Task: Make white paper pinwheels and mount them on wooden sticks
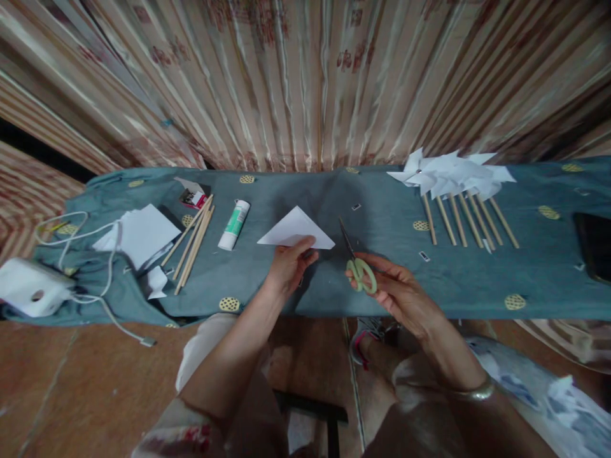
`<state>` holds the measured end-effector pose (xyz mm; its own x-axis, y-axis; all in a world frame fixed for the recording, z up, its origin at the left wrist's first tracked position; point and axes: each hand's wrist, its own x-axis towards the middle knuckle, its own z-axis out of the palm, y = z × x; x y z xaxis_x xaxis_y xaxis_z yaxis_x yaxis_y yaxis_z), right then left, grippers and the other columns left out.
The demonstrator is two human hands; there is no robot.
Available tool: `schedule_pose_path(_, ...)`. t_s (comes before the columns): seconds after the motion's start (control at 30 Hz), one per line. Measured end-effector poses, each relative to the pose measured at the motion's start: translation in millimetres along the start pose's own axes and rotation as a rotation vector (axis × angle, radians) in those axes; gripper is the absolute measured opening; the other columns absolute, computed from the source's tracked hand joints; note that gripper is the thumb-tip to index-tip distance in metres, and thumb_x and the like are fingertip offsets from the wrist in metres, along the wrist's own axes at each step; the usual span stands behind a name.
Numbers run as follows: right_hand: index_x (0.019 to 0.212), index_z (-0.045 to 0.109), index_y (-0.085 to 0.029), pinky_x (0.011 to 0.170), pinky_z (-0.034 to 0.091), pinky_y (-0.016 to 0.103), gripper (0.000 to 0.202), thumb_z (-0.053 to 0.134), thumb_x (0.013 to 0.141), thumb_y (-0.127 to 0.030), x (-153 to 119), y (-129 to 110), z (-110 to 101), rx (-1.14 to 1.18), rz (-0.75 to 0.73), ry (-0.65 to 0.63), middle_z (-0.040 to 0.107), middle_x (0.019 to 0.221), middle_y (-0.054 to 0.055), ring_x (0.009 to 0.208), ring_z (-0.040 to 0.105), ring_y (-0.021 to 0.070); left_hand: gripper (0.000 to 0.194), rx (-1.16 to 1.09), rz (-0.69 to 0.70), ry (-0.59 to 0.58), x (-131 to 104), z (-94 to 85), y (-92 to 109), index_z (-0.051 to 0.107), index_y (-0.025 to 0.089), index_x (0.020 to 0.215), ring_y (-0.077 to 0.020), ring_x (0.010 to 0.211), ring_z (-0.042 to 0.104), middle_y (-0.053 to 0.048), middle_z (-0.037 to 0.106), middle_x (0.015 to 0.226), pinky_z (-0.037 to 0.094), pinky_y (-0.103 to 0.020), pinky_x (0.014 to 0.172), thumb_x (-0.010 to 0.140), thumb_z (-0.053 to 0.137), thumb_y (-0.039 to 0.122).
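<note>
My left hand (290, 266) pinches a white sheet of paper (296, 228), folded into a triangle, by its long lower edge, with the peak pointing away from me. To its right, my right hand (389, 283) grips a pair of scissors (361, 275) by the pale green handles. The dark blades point up and a little left, apart from the paper, and look closed. A white and green glue stick (233, 225) lies to the left of the folded paper.
Left on the cloth-covered table (296, 184) lie wooden sticks (193, 245), white paper squares (143, 234), a small red-and-white box (193, 194) and a white power strip (35, 286) with cables. Paper pinwheels (449, 175) on sticks lie back right; a black phone-like object (593, 245) is far right.
</note>
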<state>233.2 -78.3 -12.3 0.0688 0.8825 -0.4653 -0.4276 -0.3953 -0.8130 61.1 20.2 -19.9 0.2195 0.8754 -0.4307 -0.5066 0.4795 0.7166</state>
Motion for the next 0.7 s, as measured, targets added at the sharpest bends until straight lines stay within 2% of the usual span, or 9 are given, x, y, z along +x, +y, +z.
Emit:
schedule_pose_path(0.07, 0.094, 0.074, -0.023, 0.070, 0.054, 0.028, 0.046, 0.089, 0.053, -0.037, -0.7, 7.1, 3.6, 0.084, 0.053, -0.009, 0.076, 0.083, 0.003, 0.074, 0.069, 0.0157, 0.028, 0.003, 0.007, 0.000, 2.3, -2.2, 2.6, 0.065, 0.013, 0.075, -0.0072, 0.059, 0.060, 0.003, 0.066, 0.069, 0.048, -0.017, 0.053, 0.054, 0.083, 0.018)
schedule_pose_path(0.13, 0.092, 0.075, -0.022, 0.066, 0.052, 0.025, 0.044, 0.089, 0.055, -0.040, -2.4, 11.9, 4.9, 0.066, 0.049, -0.009, 0.075, 0.080, 0.002, 0.067, 0.065, 0.0122, 0.028, 0.007, 0.021, 0.000, 3.6, -3.7, 4.3, 0.065, 0.012, 0.074, -0.0067, 0.057, 0.059, 0.003, 0.066, 0.067, 0.047, -0.017, 0.051, 0.055, 0.084, 0.021)
schedule_pose_path(0.23, 0.099, 0.073, -0.020, 0.059, 0.046, 0.023, 0.046, 0.082, 0.064, -0.049, -6.9, 12.4, 6.3, -0.083, -0.016, -0.049, 0.072, 0.076, 0.003, 0.061, 0.058, 0.0103, 0.028, 0.034, 0.030, -0.001, 2.7, -3.1, 4.9, 0.066, 0.012, 0.074, -0.0074, 0.057, 0.061, 0.001, 0.067, 0.069, 0.046, -0.017, 0.050, 0.056, 0.083, 0.024)
schedule_pose_path(0.3, 0.103, 0.071, -0.018, 0.060, 0.047, 0.025, 0.049, 0.078, 0.068, -0.052, -9.7, 10.1, 7.7, -0.207, -0.035, -0.094, 0.072, 0.076, 0.004, 0.063, 0.059, 0.0123, 0.026, 0.081, 0.008, -0.017, 0.4, -1.0, 3.3, 0.066, 0.012, 0.074, -0.0090, 0.057, 0.063, -0.001, 0.069, 0.069, 0.047, -0.017, 0.051, 0.059, 0.082, 0.025)
schedule_pose_path(0.43, 0.107, 0.069, -0.017, 0.065, 0.050, 0.028, 0.054, 0.076, 0.068, -0.054, -11.3, 8.5, 10.2, -0.362, -0.031, -0.158, 0.070, 0.078, 0.004, 0.068, 0.061, 0.0149, 0.022, 0.149, -0.044, -0.063, -4.9, 3.3, -3.7, 0.066, 0.012, 0.073, -0.0121, 0.057, 0.066, -0.004, 0.071, 0.067, 0.050, -0.019, 0.054, 0.063, 0.079, 0.025)
schedule_pose_path(0.6, 0.107, 0.069, -0.017, 0.059, 0.048, 0.026, 0.052, 0.071, 0.072, -0.057, -9.7, 11.7, 9.7, -0.476, -0.080, -0.161, 0.068, 0.074, 0.003, 0.063, 0.058, 0.0130, 0.020, 0.137, -0.061, -0.091, -8.1, 4.5, -12.0, 0.068, 0.011, 0.074, -0.0125, 0.057, 0.067, -0.005, 0.071, 0.066, 0.053, -0.020, 0.055, 0.064, 0.078, 0.024)
schedule_pose_path(0.7, 0.107, 0.070, -0.017, 0.061, 0.049, 0.026, 0.053, 0.071, 0.072, -0.058, -9.4, 10.7, 9.5, -0.496, -0.081, -0.172, 0.068, 0.075, 0.003, 0.064, 0.059, 0.0130, 0.018, 0.137, -0.069, -0.109, -9.2, 4.8, -14.9, 0.068, 0.010, 0.073, -0.0129, 0.058, 0.067, -0.005, 0.071, 0.066, 0.054, -0.021, 0.056, 0.066, 0.078, 0.024)
